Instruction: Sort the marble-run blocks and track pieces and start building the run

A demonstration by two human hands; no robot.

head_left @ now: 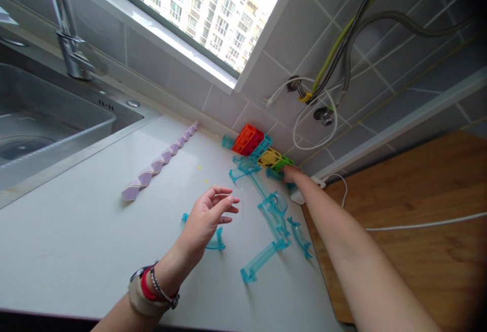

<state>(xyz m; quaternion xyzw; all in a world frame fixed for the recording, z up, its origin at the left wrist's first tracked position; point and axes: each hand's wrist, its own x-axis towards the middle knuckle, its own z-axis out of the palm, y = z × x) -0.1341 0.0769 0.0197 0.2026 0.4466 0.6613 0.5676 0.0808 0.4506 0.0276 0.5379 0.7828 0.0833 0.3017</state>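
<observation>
My left hand [207, 215], with a watch and bracelets at the wrist, hovers over the white counter, its fingers apart and nothing in them. Partly behind it lies a curved clear-blue track piece [216, 240]. My right hand [291, 175] reaches to the back, at a small clear-blue piece [274, 174] beside the green block [283, 162]; its fingertips are hidden. Red [248, 140], blue [262, 146] and yellow [270, 157] openwork blocks stand in a row with the green one. Several clear-blue track pieces [265, 261] lie between my hands and toward the right edge.
A lilac folded strip [155, 166] lies on the counter [95, 251] at the left, near the sink [57, 104] and faucet [72, 53]. A white power strip [298, 197] and wooden board [365, 251] are at the right. Cables hang along the tiled wall.
</observation>
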